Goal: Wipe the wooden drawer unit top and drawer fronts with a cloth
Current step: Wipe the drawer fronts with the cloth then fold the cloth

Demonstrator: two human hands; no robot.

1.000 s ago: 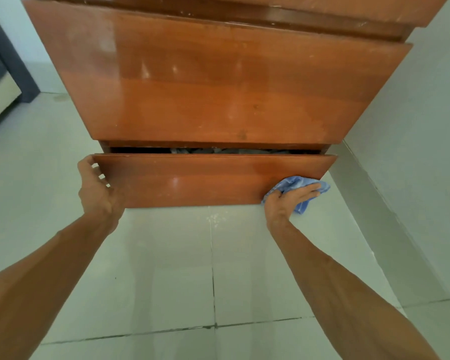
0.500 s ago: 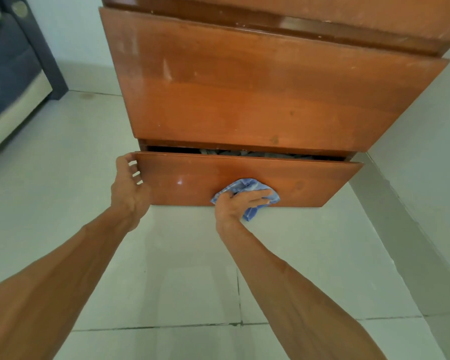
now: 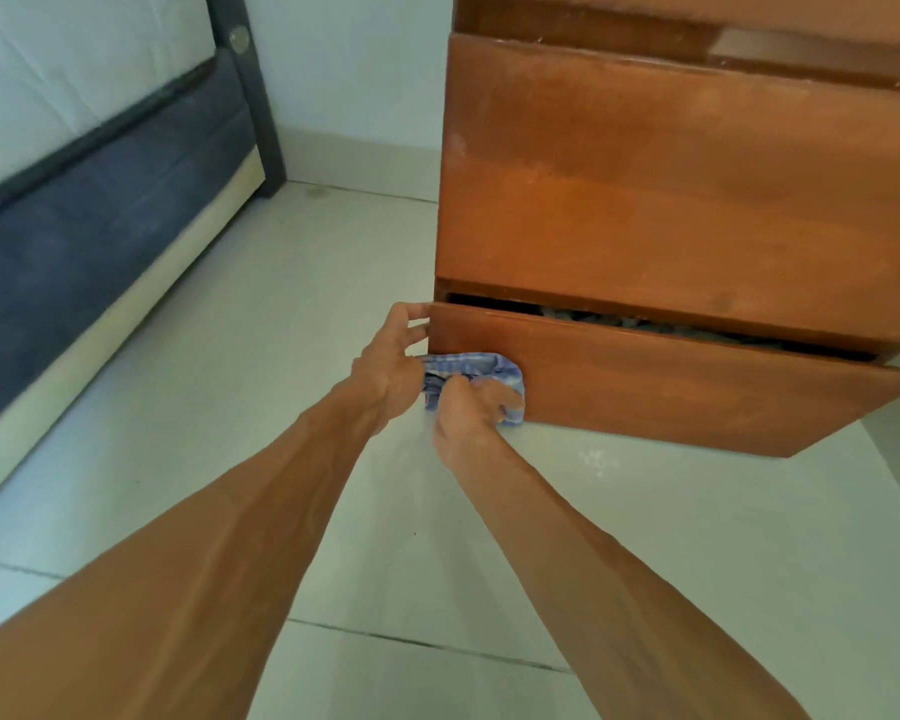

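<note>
The wooden drawer unit (image 3: 687, 189) fills the upper right of the head view. Its bottom drawer (image 3: 671, 387) stands slightly pulled out, with dark contents showing in the gap above it. My right hand (image 3: 471, 407) presses a blue checked cloth (image 3: 476, 367) against the left end of that drawer's front. My left hand (image 3: 391, 363) grips the drawer's left edge, fingers curled round the corner, right beside the cloth. The unit's top is out of view.
A bed (image 3: 89, 163) with a white mattress, dark blue base and dark post (image 3: 253, 90) stands at the left. Pale floor tiles (image 3: 261, 314) lie between bed and unit. A white wall runs behind both.
My right hand has swept the cloth from the drawer front's right end across to its left end, up against my left hand. My head has turned left, bringing the bed into view.
</note>
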